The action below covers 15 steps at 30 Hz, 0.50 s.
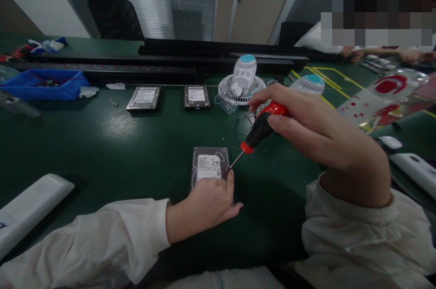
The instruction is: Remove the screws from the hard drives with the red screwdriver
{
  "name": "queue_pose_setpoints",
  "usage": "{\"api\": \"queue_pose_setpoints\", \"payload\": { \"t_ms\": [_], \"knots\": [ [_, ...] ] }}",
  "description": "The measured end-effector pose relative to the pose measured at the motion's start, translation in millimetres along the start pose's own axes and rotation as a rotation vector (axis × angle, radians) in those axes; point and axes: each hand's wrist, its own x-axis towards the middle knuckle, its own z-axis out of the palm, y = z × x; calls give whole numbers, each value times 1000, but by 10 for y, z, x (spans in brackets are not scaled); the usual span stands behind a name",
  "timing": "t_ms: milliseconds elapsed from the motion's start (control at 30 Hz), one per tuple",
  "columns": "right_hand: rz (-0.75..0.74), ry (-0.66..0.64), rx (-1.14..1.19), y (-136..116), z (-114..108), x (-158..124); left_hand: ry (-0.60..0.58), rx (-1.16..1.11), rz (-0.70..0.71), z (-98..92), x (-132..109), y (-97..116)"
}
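Note:
A hard drive (208, 164) with a white label lies flat on the green table (112, 143) in front of me. My left hand (207, 205) rests closed over its near edge and grips it. My right hand (306, 121) is wrapped round the red-and-black handle of a screwdriver (260, 130). The metal tip touches the drive's right edge, close to my left index finger. A few tiny screws (235, 147) lie on the table just right of the drive.
Two more hard drives (144, 97) (196, 96) lie farther back. Small white fans (243, 77) and a clear cup (225, 102) stand behind the screwdriver. A blue bin (41, 84) sits far left, white devices (29, 207) (413, 168) at both sides. Another person's arms (374, 52) rest far right.

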Motion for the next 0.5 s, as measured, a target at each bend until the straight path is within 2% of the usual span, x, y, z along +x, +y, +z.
{"api": "queue_pose_setpoints", "payload": {
  "t_ms": [100, 200, 300, 400, 500],
  "knots": [
    [31, 89, -23, -48, 59, 17, 0, 1, -2, -10, 3, 0],
    [98, 200, -153, -74, 126, 39, 1, -5, 3, -10, 1, 0],
    [90, 146, -206, -67, 143, 44, -1, -12, 1, -6, -2, -2],
    [5, 62, -56, -56, 122, 36, 5, -15, 5, -2, -5, -2],
    [6, 78, -28, -72, 122, 38, 16, -15, 5, 5, -8, 1]
  ]
}}
